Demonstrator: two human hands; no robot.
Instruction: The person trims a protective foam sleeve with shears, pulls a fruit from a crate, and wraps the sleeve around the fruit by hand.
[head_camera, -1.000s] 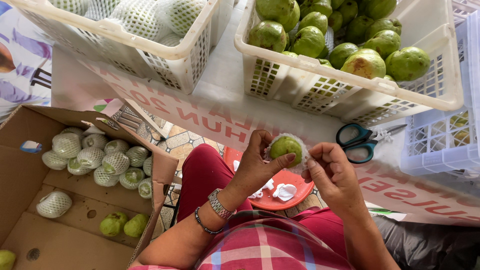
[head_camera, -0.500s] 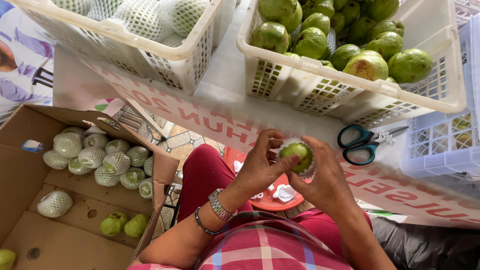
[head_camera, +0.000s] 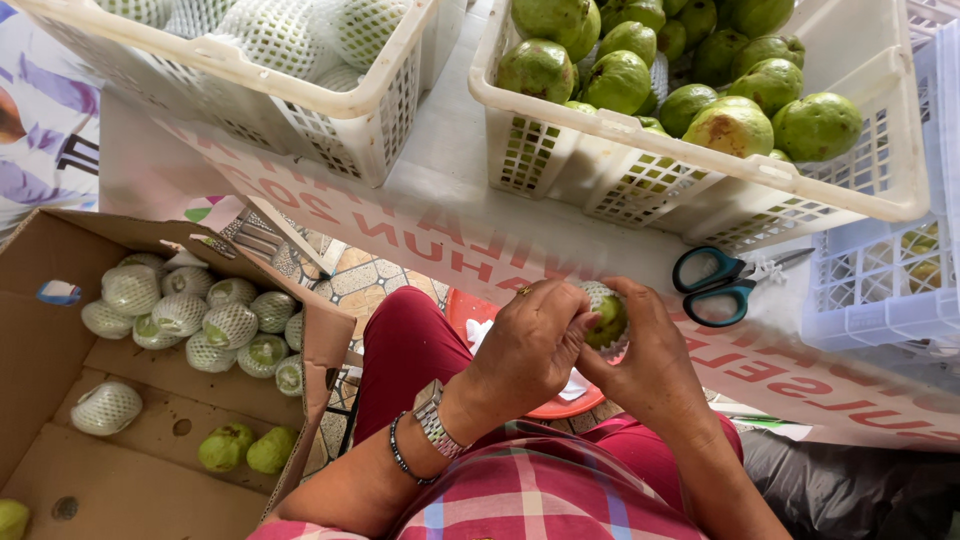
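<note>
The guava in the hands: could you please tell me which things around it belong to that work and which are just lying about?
In use:
left hand
right hand
guava, partly in a foam net sleeve
basket of bare guavas
cardboard box of netted guavas

Lying about:
scissors
basket of netted fruit
red stool

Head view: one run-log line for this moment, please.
left hand + right hand: holding guava | foam net partly on | scissors on table
</note>
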